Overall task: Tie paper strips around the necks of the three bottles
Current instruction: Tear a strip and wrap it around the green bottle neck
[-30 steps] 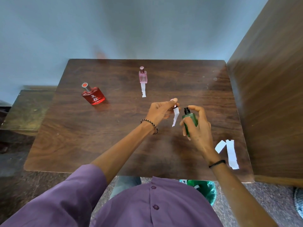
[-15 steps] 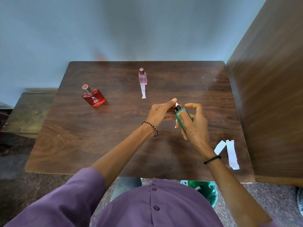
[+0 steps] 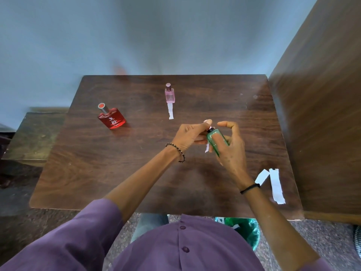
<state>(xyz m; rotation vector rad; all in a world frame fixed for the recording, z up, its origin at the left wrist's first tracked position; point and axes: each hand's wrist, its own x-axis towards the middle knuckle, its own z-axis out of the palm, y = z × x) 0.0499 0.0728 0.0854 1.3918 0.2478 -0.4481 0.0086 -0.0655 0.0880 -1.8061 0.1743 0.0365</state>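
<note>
Over on the left of the bench (image 3: 88, 173) you've got the red bottle (image 3: 112, 119) standing on its own, well apart from your hands. Next along, toward the back edge, the pink bottle (image 3: 169, 94) stands upright with a white strip (image 3: 171, 112) lying flat on the wood, running from its base toward you. I can't tell from here whether that one goes up round the neck. Then comes your left hand (image 3: 189, 134), with a beaded bracelet (image 3: 175, 151) on the wrist. Its thumb and fingers (image 3: 199, 141) are pinched on a paper strip (image 3: 207, 148) right at the neck of the green bottle (image 3: 214, 140), and the loose end dangles just left of the bottle's body. The green bottle is up off the bench, tilted so its black cap leans away from you and a bit left. Your right hand (image 3: 233, 148) grips it round the body from the right side, with the index finger lifted and hooked over the top. There's a black band (image 3: 250, 188) on that wrist. Further right, near the front corner, two spare strips (image 3: 276, 185) lie flat on the bench, touching at their far ends, just beside the wooden panel (image 3: 322, 114).
</note>
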